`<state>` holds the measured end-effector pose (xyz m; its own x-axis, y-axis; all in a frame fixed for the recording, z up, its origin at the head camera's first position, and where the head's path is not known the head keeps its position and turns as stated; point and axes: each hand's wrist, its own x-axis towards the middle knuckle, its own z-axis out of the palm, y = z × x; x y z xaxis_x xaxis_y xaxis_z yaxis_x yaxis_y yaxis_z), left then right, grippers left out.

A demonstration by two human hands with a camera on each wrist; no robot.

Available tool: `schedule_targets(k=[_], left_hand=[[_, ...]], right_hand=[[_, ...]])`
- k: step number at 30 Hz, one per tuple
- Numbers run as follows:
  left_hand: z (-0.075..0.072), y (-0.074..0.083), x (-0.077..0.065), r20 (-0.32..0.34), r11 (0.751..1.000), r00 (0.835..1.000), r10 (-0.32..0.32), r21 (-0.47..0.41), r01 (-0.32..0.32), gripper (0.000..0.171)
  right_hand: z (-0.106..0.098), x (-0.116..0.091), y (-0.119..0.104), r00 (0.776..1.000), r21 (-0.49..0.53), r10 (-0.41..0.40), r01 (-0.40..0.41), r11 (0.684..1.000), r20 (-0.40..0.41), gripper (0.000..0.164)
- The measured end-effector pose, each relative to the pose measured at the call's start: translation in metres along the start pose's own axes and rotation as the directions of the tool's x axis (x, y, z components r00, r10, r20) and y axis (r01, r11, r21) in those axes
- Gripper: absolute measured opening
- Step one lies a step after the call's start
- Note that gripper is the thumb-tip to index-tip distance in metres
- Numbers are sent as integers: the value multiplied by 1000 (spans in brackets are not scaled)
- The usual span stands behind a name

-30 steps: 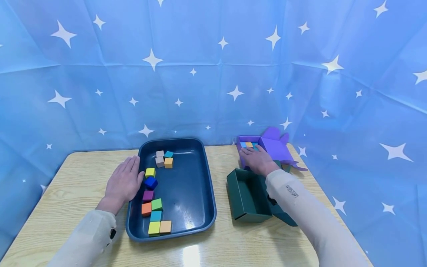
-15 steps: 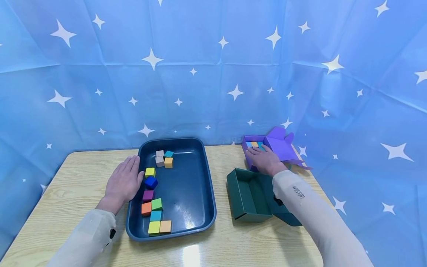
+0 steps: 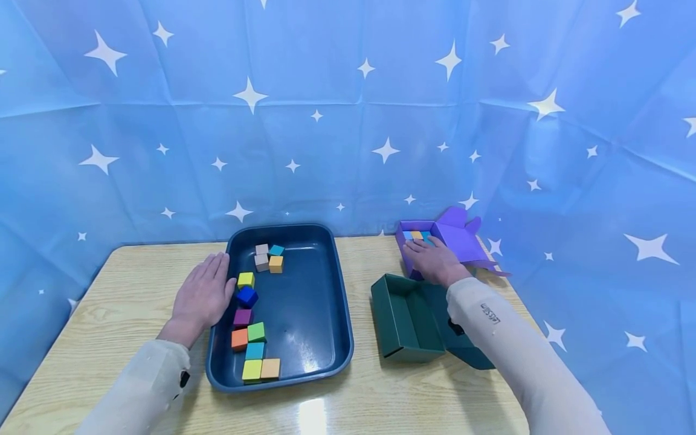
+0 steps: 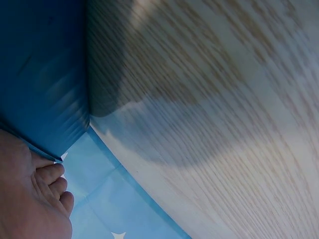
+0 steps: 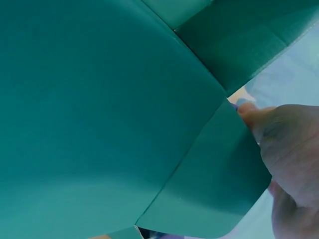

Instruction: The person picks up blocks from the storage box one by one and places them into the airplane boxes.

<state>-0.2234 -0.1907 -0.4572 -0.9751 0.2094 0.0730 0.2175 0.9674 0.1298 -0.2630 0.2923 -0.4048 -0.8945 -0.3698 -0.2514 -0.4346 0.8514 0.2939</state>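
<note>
My left hand (image 3: 202, 296) rests on the left rim of a dark blue tray (image 3: 315, 314), its fingers extended together. In the left wrist view, its fingertips (image 4: 57, 184) lie right at the tray's edge. Several coloured cubes lie in the tray, among them a blue cube (image 3: 247, 296) and an orange cube (image 3: 239, 340). My right hand (image 3: 434, 264) reaches over the near side of a small purple box (image 3: 462, 241), fingers extended and thumb spread. Behind its fingers, a yellow-orange cube (image 3: 416, 235) and blue ones show inside that box. The hand covers part of the box.
A dark green box (image 3: 396, 323) stands with its lid open to the right, under my right forearm. In the right wrist view the green lid (image 5: 99, 114) fills most of the picture. A starry blue curtain (image 3: 348, 139) hangs behind the wooden table (image 3: 370, 399).
The purple box and my right hand have shifted a little to the right, mostly in the first half second. My left hand, the tray and its cubes have stayed in place.
</note>
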Motion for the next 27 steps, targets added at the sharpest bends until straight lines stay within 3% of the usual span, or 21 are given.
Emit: schedule_targets(k=[27], left_hand=[[0, 0, -1, -8, 1000, 1000, -2, 16, 2, 66]], right_hand=[[2, 2, -4, 1000, 25, 19, -19, 1000, -6, 56]])
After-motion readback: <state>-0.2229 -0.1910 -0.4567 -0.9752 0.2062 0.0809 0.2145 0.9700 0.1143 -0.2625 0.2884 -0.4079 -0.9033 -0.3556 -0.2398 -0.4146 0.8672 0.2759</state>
